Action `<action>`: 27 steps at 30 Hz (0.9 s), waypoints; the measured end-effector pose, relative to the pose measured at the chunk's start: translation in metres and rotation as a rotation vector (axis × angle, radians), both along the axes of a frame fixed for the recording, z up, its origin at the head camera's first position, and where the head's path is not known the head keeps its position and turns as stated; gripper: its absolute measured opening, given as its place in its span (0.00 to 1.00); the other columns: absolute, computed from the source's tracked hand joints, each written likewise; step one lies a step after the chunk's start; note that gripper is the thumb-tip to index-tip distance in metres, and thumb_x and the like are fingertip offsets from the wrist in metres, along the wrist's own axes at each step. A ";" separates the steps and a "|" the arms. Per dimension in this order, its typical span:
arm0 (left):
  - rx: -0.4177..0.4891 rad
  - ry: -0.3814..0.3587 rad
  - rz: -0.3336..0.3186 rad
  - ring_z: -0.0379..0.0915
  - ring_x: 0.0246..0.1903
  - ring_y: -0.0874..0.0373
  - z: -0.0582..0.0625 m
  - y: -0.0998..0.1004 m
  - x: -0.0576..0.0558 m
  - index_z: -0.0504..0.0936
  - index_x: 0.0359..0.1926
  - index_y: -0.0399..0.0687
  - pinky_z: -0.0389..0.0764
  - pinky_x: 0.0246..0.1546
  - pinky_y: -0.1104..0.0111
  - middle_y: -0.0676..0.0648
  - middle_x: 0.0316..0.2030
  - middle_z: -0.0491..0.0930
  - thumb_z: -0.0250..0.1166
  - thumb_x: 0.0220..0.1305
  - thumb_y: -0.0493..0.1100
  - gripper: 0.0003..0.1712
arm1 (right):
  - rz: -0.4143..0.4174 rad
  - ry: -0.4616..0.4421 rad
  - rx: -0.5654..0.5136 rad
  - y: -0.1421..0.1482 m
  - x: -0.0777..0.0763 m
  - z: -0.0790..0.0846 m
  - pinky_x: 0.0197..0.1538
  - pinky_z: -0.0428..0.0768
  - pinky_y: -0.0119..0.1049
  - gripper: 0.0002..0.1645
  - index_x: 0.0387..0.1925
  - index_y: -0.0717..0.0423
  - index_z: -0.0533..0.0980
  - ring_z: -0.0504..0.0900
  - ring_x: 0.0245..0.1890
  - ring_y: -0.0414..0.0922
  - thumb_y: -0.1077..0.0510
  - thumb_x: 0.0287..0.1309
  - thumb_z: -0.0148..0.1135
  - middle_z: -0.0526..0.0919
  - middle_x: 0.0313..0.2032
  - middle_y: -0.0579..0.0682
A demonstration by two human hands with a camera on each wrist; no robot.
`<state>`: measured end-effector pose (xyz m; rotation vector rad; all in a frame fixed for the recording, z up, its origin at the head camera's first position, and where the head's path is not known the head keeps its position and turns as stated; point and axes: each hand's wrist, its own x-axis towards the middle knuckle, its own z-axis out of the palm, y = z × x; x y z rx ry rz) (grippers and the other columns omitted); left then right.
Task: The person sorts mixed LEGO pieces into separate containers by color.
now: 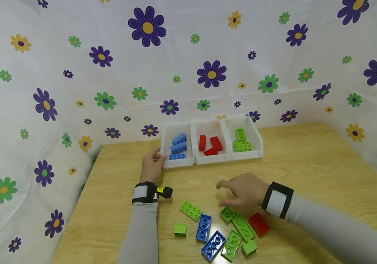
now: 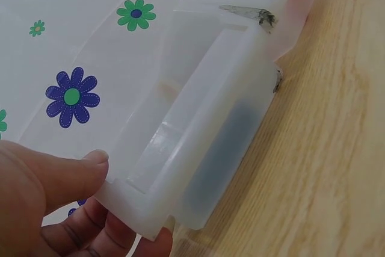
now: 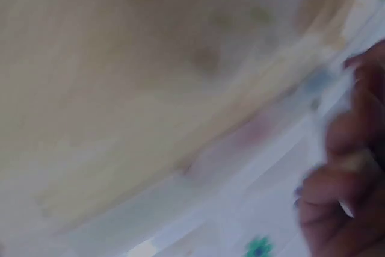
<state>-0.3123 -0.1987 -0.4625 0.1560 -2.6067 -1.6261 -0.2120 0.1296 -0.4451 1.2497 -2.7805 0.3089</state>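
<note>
Cloth (image 1: 178,51) printed with flowers hangs behind the wood-grained table (image 1: 307,157). Glossy loose bricks (image 1: 232,245) lie scattered near the right hand (image 1: 247,190), its thumb and forefinger spread. Three translucent bins (image 1: 179,163) hold blue bricks (image 1: 178,147), red bricks (image 1: 216,143) and green bricks (image 1: 242,146); the left hand (image 1: 152,167) pinches the leftmost one's edge.

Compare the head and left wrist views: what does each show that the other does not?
Only the head view shows the right hand and the loose bricks on the wooden table. Only the left wrist view shows a dark shape through the wall of the white bins. Both show the flowered sheet, the table and the left hand gripping the bins.
</note>
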 end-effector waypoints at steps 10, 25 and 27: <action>-0.012 -0.007 0.001 0.75 0.40 0.51 -0.008 -0.002 0.003 0.72 0.73 0.48 0.78 0.36 0.72 0.41 0.45 0.78 0.61 0.75 0.43 0.27 | 0.068 -0.218 0.133 -0.021 0.023 -0.005 0.31 0.76 0.30 0.17 0.47 0.44 0.84 0.76 0.27 0.30 0.44 0.59 0.67 0.88 0.34 0.41; -0.006 0.009 0.008 0.74 0.38 0.53 -0.003 0.001 0.000 0.72 0.72 0.47 0.78 0.35 0.72 0.41 0.45 0.78 0.60 0.76 0.42 0.26 | -0.057 -0.225 -0.213 0.011 -0.011 0.013 0.27 0.62 0.26 0.20 0.15 0.45 0.73 0.62 0.19 0.30 0.55 0.64 0.59 0.65 0.17 0.33; -0.005 0.006 0.008 0.74 0.39 0.52 -0.001 0.000 0.000 0.72 0.72 0.48 0.78 0.35 0.73 0.41 0.45 0.77 0.60 0.76 0.42 0.26 | -0.110 -0.186 -0.207 0.016 -0.019 0.014 0.23 0.58 0.26 0.25 0.13 0.44 0.71 0.60 0.16 0.30 0.49 0.68 0.60 0.62 0.14 0.32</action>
